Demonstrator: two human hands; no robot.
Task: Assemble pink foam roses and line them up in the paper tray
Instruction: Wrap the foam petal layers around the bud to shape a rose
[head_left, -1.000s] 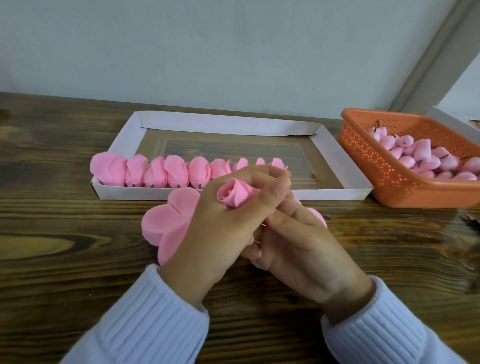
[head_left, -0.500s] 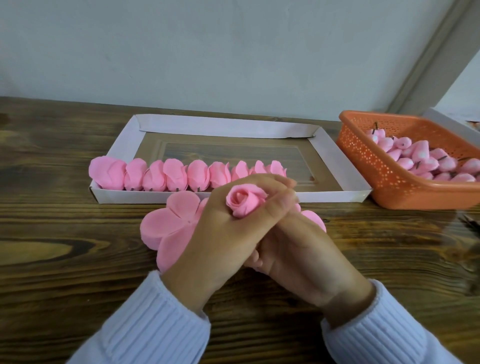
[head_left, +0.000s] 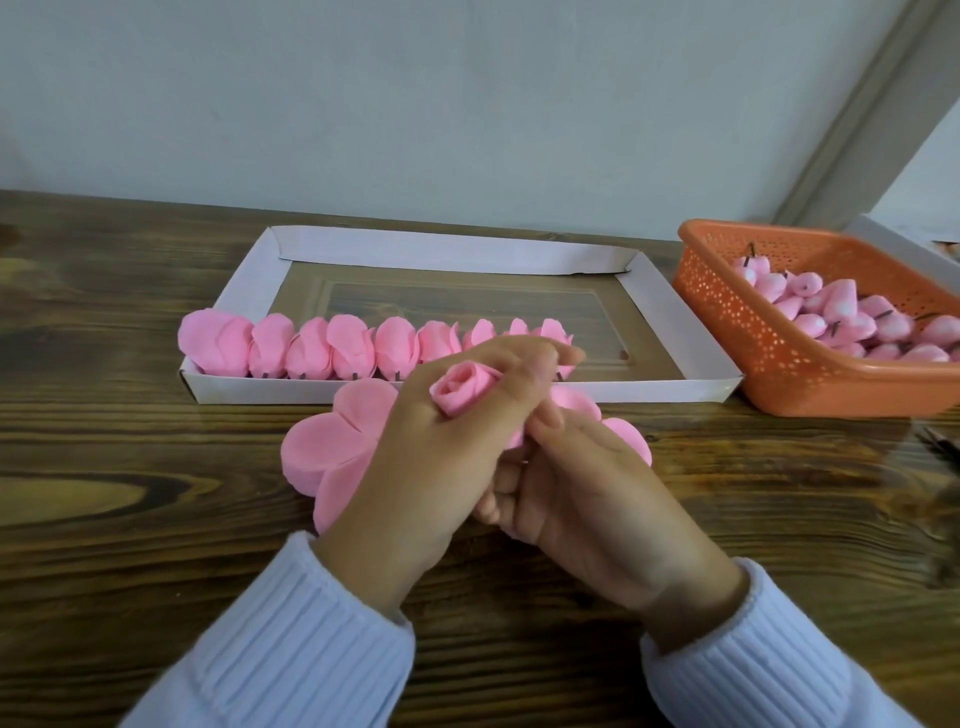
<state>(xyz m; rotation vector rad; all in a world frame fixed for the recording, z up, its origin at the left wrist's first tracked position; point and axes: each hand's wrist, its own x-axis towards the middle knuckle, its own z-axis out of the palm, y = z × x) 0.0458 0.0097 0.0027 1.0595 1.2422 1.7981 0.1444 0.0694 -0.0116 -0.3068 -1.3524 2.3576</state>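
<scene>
Pink foam rosebud (head_left: 460, 389), tightly spiralled, sat pinched in curled left hand (head_left: 441, 467) fingers, right hand (head_left: 587, 488) curled beneath, its hold hidden

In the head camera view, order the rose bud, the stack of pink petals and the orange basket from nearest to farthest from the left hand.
1. rose bud: pinched in the left hand itself, at its fingers.
2. stack of pink petals: lying directly under and to the left of that hand.
3. orange basket: far off to the right.

Dark wooden table (head_left: 104, 545) against a plain grey wall (head_left: 415, 104).
</scene>
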